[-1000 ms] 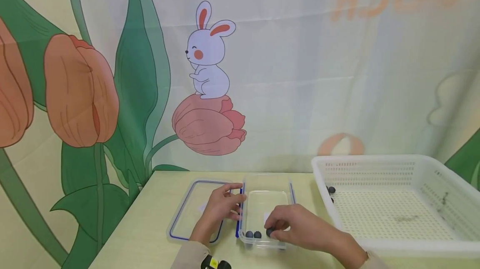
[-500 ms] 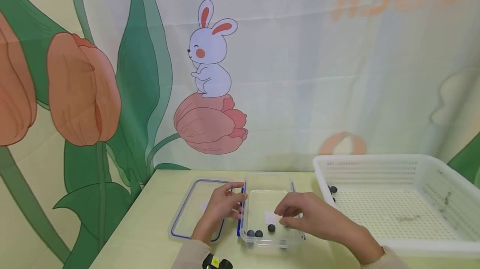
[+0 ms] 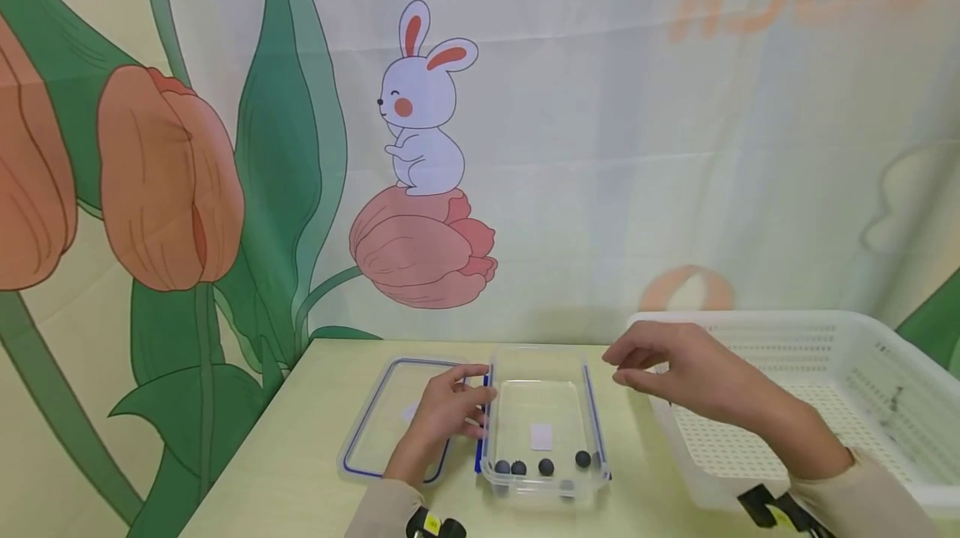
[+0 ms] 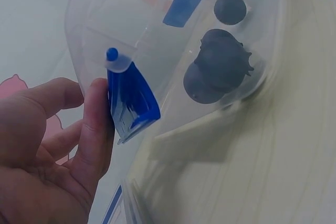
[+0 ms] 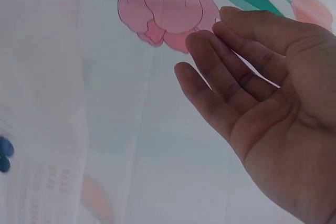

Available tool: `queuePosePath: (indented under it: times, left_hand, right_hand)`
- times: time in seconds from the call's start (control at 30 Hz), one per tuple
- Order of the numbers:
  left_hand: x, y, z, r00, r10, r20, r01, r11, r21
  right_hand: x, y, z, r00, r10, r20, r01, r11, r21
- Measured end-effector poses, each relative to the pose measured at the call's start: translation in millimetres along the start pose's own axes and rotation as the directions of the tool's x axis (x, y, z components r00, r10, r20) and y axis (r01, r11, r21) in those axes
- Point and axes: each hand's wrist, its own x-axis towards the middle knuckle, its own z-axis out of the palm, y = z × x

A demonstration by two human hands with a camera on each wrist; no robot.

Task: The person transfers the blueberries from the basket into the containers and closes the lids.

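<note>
Clear plastic box (image 3: 542,413) sits mid-worktop (image 3: 300,455), four dark blueberries (image 3: 546,466) along its near wall. Left hand (image 3: 442,415) grips the box's blue left clip (image 4: 130,102); right hand (image 3: 678,371) hovers loose and empty over the white basket (image 3: 862,338), far right.
</note>
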Motion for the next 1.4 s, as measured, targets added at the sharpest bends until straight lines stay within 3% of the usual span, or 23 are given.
queuePosePath:
  times: [0.3, 0.5, 0.73, 0.93, 1.4]
  left_hand:
    - [0.2, -0.1, -0.7, 1.000, -0.009, -0.004, 0.009, 1.000, -0.003]
    - [2.6, -0.7, -0.6, 1.000, -0.021, 0.000, 0.021, 1.000, -0.013]
    - [3.1, -2.0, -0.7, 1.000, -0.028, -0.003, 0.028, 1.000, -0.011]
    - [3.0, -1.6, -0.3, 1.000, -0.026, -0.002, 0.026, 1.000, -0.014]
    - [0.4, -0.3, -0.8, 1.000, -0.017, -0.004, 0.017, 1.000, -0.018]
  right_hand:
    - [5.9, 18.8, -37.9, 0.994, 0.106, 0.033, -0.105, 0.994, -0.031]
    - [9.7, 43.2, -49.8, 0.990, 0.137, 0.015, -0.135, 0.984, -0.116]
    - [13.2, 79.7, -48.1, 0.987, 0.153, 0.050, -0.149, 0.986, -0.074]
    - [8.9, 111.3, -43.2, 0.970, 0.229, 0.087, -0.227, 0.973, -0.029]
    - [-1.3, 159.5, -21.6, 0.951, 0.271, 0.148, -0.273, 0.962, -0.011]
